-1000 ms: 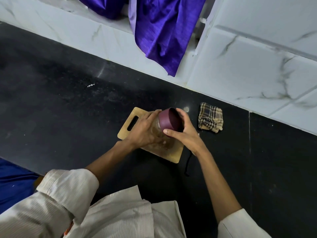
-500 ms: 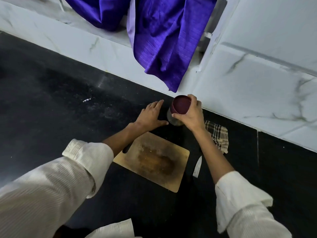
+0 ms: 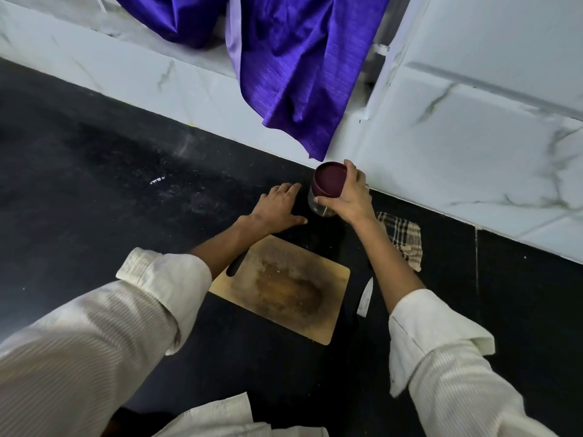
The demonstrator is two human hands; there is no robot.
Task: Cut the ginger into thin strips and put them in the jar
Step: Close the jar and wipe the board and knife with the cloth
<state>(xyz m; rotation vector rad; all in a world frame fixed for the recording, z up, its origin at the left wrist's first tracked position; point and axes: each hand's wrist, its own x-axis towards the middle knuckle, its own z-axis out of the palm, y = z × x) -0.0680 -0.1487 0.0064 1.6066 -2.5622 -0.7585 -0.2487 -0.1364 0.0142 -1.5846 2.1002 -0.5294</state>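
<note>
A glass jar (image 3: 318, 207) with a maroon lid (image 3: 328, 183) stands on the black counter close to the white wall. My right hand (image 3: 350, 197) grips the jar around its lid from the right. My left hand (image 3: 277, 207) lies flat on the counter just left of the jar, fingers straight, not touching it. The wooden cutting board (image 3: 284, 288) lies nearer to me, bare except for a brown stain and small scraps. A knife (image 3: 365, 298) lies to the right of the board, its handle hidden under my right forearm. No whole ginger shows.
A checked cloth (image 3: 405, 239) lies on the counter right of the jar, partly under my right arm. A purple fabric (image 3: 296, 64) hangs down the marble wall just above the jar. The black counter (image 3: 94, 184) stretches left.
The jar has been carried off the board to the back of the counter by the wall. My left hand has let go of it and now lies flat beside it.
</note>
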